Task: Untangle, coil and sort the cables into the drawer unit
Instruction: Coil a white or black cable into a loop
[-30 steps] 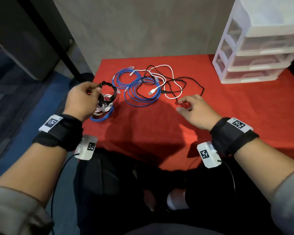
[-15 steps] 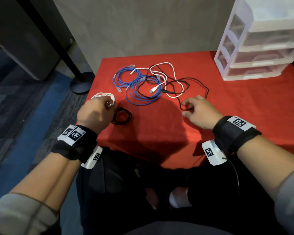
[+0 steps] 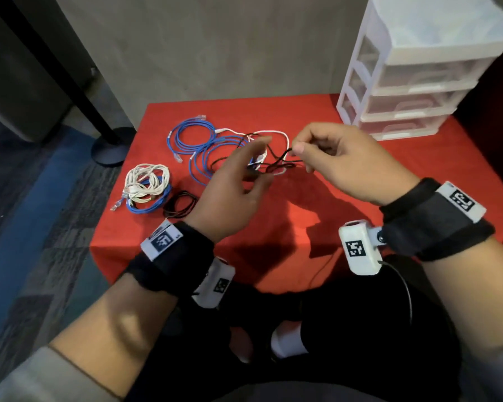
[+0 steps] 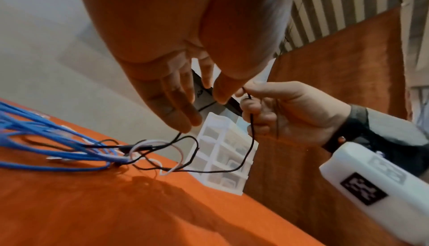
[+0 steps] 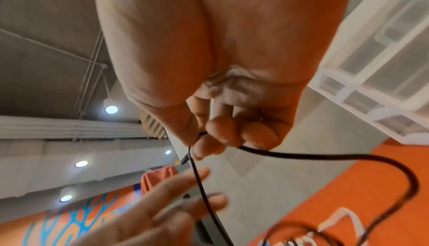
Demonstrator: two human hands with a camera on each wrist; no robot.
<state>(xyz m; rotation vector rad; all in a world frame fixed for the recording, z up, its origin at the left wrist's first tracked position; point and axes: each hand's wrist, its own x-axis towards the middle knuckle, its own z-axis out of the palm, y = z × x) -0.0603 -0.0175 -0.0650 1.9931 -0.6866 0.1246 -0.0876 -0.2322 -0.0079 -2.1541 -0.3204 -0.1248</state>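
Right hand (image 3: 340, 166) raised above the worktop, thumb and curled fingers pinching a thin black cable (image 4: 246, 155); right wrist view shows the cable (image 5: 325, 156) leaving the pinch on both sides, one strand dropping straight down, the other looping out and back toward the tangle. Left hand (image 3: 238, 181) also raised, fingers straight and spread, holding nothing; its fingertips (image 4: 185, 119) are just beside the right hand's pinch and close to a black strand, contact unclear.

Below the hands: tangle on the red worktop (image 3: 273, 256) of the black cable, a white cable (image 3: 285, 137) and a blue cable (image 3: 204, 158), loops overlapping. A second blue cable (image 3: 189, 134) in a loose coil lies just left of the tangle, clear plug ends showing.

Near the left front edge of the worktop: coiled white cable bundle (image 3: 147, 181) resting on top of a coiled blue cable (image 3: 154, 206), touching. Just right of that, a small coiled black cable (image 3: 180, 204), partly hidden by the left wrist.

White drawer unit (image 3: 413, 71) with translucent drawers stands at the far right corner of the worktop, drawers pushed in, well apart from the cables.
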